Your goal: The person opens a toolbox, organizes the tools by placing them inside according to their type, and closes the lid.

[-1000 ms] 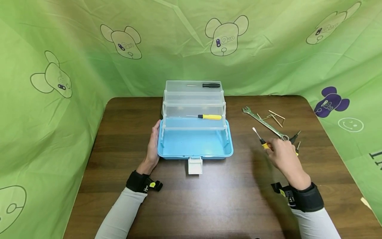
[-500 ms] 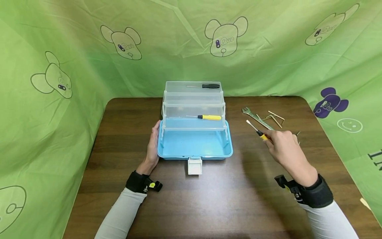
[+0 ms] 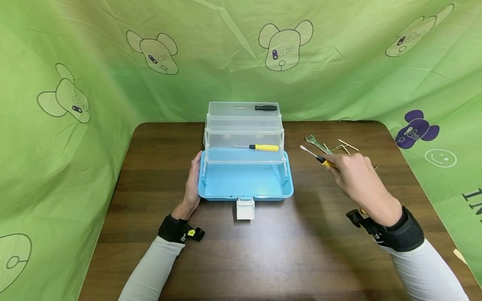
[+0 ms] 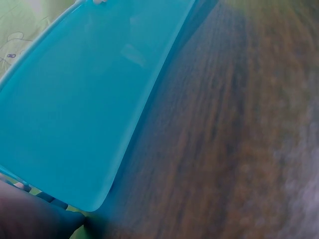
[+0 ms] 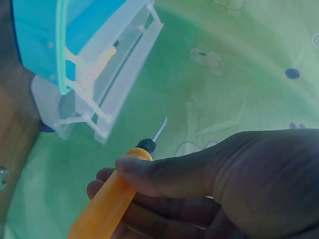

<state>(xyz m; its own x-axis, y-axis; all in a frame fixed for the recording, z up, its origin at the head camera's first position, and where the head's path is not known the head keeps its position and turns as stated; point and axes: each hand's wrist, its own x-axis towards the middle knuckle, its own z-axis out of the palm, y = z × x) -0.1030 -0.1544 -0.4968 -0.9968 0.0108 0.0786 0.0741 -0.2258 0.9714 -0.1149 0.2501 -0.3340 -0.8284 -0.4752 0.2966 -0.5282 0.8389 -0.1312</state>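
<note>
In the head view a blue toolbox (image 3: 244, 182) stands in the middle of the table, its clear stepped trays (image 3: 226, 142) raised at the back. A smaller yellow screwdriver (image 3: 266, 147) lies in the lower tray and a black-handled one (image 3: 265, 108) in the top tray. My left hand (image 3: 192, 184) rests along the box's left wall, fingers extended. To the right of the box, my right hand (image 3: 355, 177) grips a yellow-and-black flathead screwdriver (image 5: 107, 204) by its handle, thumb pressed near the collar. Its blade points up and left, toward the box.
Behind the right hand lie a combination wrench (image 3: 315, 142) and several brass-coloured hex keys (image 3: 348, 145), partly covered by the hand. A white latch (image 3: 245, 210) hangs from the box's front. Green printed cloth (image 3: 226, 79) stands behind the wooden table (image 3: 233, 259).
The right hand has lifted the flathead screwdriver and carried it a little up and left, now overlapping the wrench. The left hand and toolbox have stayed put.
</note>
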